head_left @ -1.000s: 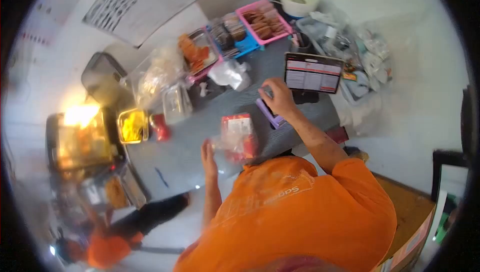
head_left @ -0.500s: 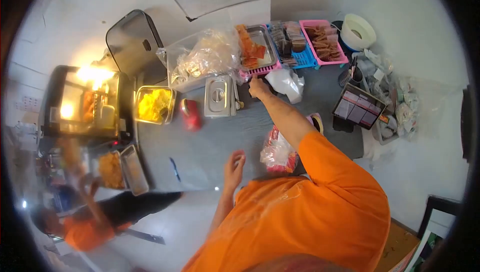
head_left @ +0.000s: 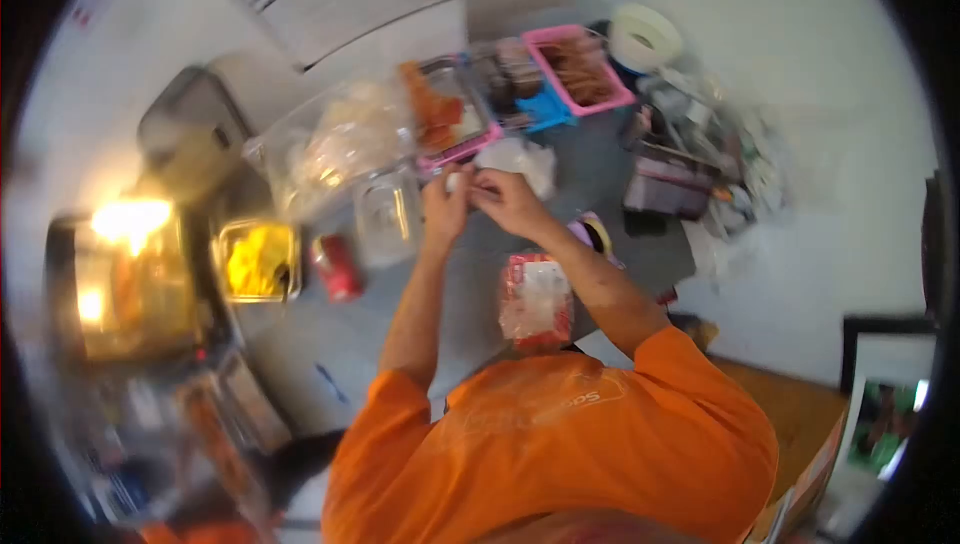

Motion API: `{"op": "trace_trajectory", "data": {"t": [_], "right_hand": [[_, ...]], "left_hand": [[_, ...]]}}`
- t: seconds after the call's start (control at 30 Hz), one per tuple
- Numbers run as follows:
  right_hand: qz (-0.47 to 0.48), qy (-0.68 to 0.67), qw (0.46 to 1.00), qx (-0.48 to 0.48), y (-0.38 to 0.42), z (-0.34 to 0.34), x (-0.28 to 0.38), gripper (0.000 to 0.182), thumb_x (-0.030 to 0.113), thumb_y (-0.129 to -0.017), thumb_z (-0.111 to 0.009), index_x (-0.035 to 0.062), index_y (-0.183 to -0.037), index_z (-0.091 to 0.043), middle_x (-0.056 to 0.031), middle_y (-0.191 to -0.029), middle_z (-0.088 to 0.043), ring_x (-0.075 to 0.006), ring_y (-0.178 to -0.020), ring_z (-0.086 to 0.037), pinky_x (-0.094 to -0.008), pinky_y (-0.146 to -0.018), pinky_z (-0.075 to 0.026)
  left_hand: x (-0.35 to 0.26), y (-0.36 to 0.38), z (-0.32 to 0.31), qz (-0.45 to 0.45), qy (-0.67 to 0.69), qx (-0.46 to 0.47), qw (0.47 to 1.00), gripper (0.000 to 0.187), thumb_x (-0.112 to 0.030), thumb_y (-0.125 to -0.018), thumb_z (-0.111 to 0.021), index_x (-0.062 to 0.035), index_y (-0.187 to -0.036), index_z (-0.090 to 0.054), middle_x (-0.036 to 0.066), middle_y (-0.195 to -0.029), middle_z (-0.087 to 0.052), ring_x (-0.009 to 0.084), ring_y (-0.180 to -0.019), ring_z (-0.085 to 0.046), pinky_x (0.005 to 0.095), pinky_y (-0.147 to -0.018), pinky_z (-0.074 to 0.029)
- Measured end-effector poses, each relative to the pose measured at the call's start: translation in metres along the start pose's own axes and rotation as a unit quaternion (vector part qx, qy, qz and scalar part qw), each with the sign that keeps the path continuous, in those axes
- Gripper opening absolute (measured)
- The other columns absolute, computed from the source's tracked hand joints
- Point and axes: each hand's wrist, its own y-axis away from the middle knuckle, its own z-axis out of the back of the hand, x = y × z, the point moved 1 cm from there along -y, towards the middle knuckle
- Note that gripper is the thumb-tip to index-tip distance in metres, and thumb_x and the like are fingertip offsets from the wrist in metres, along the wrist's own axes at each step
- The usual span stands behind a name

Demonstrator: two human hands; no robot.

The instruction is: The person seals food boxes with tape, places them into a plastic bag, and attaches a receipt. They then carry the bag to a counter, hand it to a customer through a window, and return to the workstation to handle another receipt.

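My left hand point(head_left: 446, 206) and my right hand point(head_left: 506, 202) meet over the back of the dark table, fingers bent together around something small and whitish that is too blurred to name. Just behind them is the pink-edged basket point(head_left: 462, 152) with a metal tray and orange pieces. A white plastic bag point(head_left: 522, 166) lies beside my right hand. Left of my left hand are metal lids point(head_left: 388, 219). A red and clear packet point(head_left: 537, 299) lies nearer my body, with a tape roll point(head_left: 597, 236) to its right.
At the left stand a lit display case point(head_left: 125, 289), a tray of yellow food point(head_left: 260, 261) and a red object point(head_left: 336, 267). A pink basket point(head_left: 580, 69), white bowl point(head_left: 643, 39) and dark box point(head_left: 668, 182) stand right. A co-worker's orange sleeve point(head_left: 200, 532) shows bottom left.
My left hand has moved up from the table's front to meet my right hand. My right hand has drawn back from the basket's edge. The view has turned, and the co-worker is lower in it.
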Motion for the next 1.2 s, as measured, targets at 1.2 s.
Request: {"op": "trace_trajectory", "data": {"t": [1.2], "right_hand": [[-0.188, 0.103, 0.949, -0.233, 0.232, 0.094, -0.029, 0.02, 0.013, -0.086, -0.063, 0.0033, -0.104, -0.064, -0.0055, -0.081, -0.068, -0.0084, -0.061, -0.057, -0.0255, -0.057, -0.047]], "left_hand": [[0.044, -0.099, -0.028, 0.029, -0.593, 0.255, 0.764, 0.071, -0.067, -0.069, -0.062, -0.0108, -0.113, -0.065, 0.012, -0.117, -0.062, 0.027, -0.106, -0.061, 0.0397, -0.087, -0.049]]}}
